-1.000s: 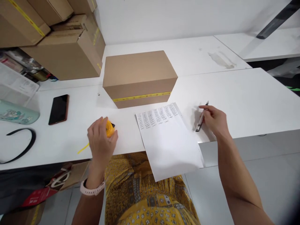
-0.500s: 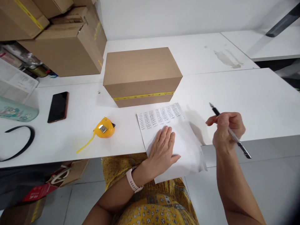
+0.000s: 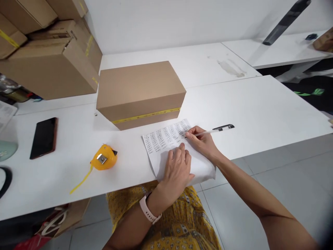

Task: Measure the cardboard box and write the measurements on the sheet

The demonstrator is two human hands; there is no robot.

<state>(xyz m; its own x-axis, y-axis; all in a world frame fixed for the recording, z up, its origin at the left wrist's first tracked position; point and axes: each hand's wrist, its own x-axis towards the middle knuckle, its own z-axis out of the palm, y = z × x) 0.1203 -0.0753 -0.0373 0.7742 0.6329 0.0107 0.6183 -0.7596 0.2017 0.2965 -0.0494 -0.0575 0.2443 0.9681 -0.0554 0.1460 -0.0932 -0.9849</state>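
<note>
A sheet of paper (image 3: 156, 160) with columns of small handwriting across its top part lies at the table's front edge, its lower end overhanging. My left hand (image 3: 178, 165) rests on the sheet below the writing, fingers stretched out and slightly bent, holding nothing. Between the fingers of my right hand (image 3: 204, 142) is a pen (image 3: 221, 128), gripped for writing, its tip at the lower right of the written rows. Just behind the paper stands a closed cardboard box (image 3: 140, 86) with yellow tape along its front.
To the left lie a yellow tape measure (image 3: 105, 158), its strip partly out, and a dark phone (image 3: 44, 138). Stacked cardboard boxes (image 3: 49, 66) fill the back left corner. A green bottle (image 3: 7, 150) and a black band (image 3: 5, 180) are at the left edge.
My right hand has brought the pen left and down onto the paper from the right. My left hand stays on the sheet, its fingers now more bent. The view has turned right.
</note>
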